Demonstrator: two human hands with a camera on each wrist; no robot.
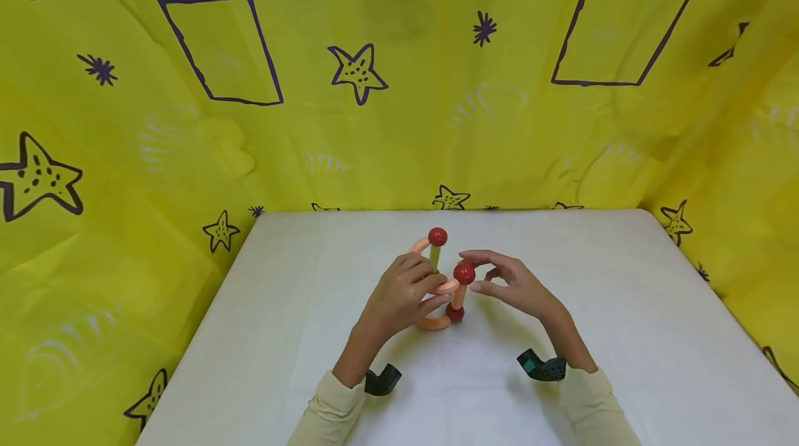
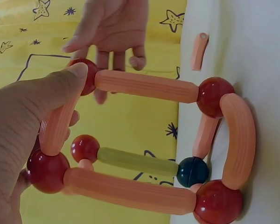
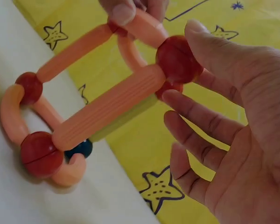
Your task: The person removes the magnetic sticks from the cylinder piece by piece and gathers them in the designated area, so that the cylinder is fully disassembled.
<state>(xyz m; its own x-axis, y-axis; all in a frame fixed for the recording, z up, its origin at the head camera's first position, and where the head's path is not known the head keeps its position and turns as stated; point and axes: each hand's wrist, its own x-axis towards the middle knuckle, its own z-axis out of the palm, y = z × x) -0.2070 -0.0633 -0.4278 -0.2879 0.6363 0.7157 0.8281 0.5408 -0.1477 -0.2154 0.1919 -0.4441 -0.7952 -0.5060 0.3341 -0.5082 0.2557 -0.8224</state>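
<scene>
A ball-and-stick toy frame (image 1: 458,297) of orange sticks, red balls, one yellow-green stick (image 2: 137,160) and a dark blue ball (image 2: 193,171) stands on the table. My left hand (image 1: 406,293) grips its upper part; in the left wrist view the thumb lies against a red ball (image 2: 89,84) at a top corner. On the other side, my right hand (image 1: 514,286) is held with fingers loosely bent around another top red ball (image 3: 179,59). Its thumb tip is close to that ball; whether it touches I cannot tell. Curved orange sticks (image 2: 240,140) join lower balls.
A loose orange stick (image 2: 199,52) lies on the white table (image 1: 281,279), seen in the left wrist view. Yellow cloth (image 1: 399,141) with drawn stars hangs behind and at both sides. Each wrist carries a dark device, such as the right one (image 1: 542,366).
</scene>
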